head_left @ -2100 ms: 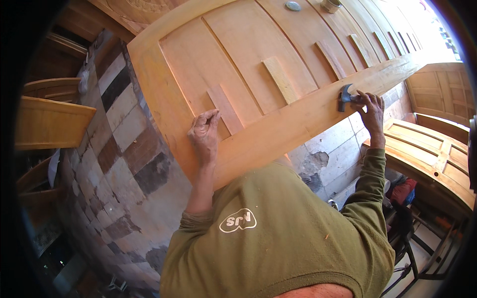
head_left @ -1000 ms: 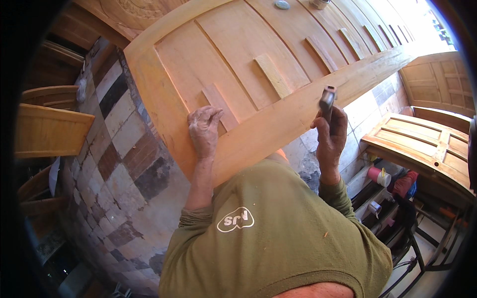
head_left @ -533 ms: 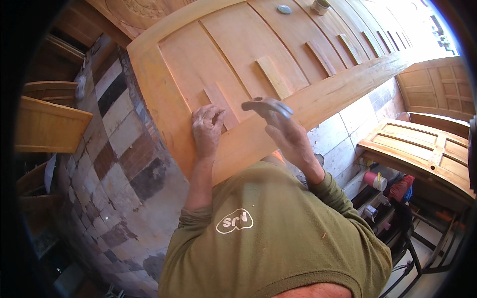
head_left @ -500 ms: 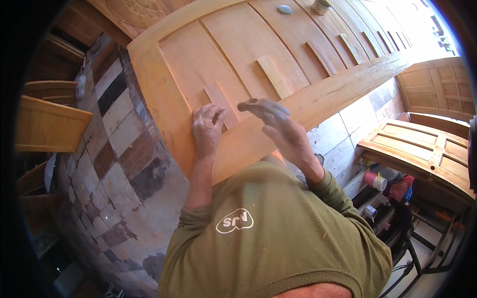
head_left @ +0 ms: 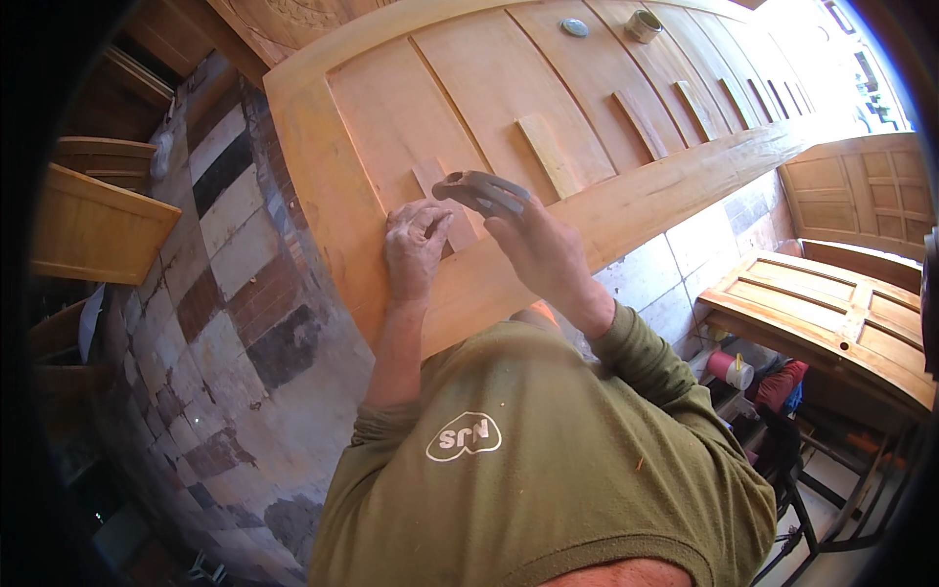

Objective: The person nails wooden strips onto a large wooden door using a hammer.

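My left hand point(head_left: 415, 249) rests at the near left corner of a pale wooden panelled door point(head_left: 313, 176), beside a short pinkish wood strip point(head_left: 428, 178). Its fingers are pinched together; whatever is between them is too small to make out. My right hand point(head_left: 538, 254) is closed on a hammer point(head_left: 468, 188), blurred by motion, held just above and to the right of my left fingers. More short wood strips, such as a pale one point(head_left: 548, 157), lie in a row across the door's panels to the right.
A round flat tin point(head_left: 574, 27) and a cup-like container point(head_left: 643, 27) sit farther back on the door. Other wooden doors point(head_left: 103, 230) stand at left, and another point(head_left: 817, 323) lies at right above a pink bucket point(head_left: 729, 368) and dark metal frames. Worn tiles point(head_left: 230, 352) cover the floor.
My right hand has brought the hammer from the right side of the door's front rail leftward to above my left fingers. My left hand stays pinched in nearly the same spot.
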A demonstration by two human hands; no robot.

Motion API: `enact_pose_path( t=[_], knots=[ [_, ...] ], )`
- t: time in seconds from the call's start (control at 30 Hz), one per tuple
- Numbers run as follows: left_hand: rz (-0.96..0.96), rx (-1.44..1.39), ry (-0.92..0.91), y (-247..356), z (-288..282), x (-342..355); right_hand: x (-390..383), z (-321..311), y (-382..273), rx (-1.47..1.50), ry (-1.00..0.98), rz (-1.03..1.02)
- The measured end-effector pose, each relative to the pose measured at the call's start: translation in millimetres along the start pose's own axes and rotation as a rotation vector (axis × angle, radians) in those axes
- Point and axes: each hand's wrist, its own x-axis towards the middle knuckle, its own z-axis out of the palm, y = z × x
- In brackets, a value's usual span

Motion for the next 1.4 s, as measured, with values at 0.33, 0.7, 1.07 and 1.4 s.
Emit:
enact_pose_path(
  t=[0.33, 0.7, 1.07, 1.4],
  knots=[
    [-0.046, -0.023, 0.001, -2, 0, -2, 3, -4, -18, -0.167, -0.076, -0.061],
    [-0.019, -0.063, -0.019, 1, -6, 3, -16, -1, 32, -0.081, -0.043, -0.056],
    [-0.011, 0.111, -0.319, -61, -8, 90, -28, -17, 11, 0.146, 0.004, 0.278],
    [-0.101, 0.303, -0.748, -64, -7, 105, 6, -13, -7, -0.181, -0.122, -0.023]
  ],
)
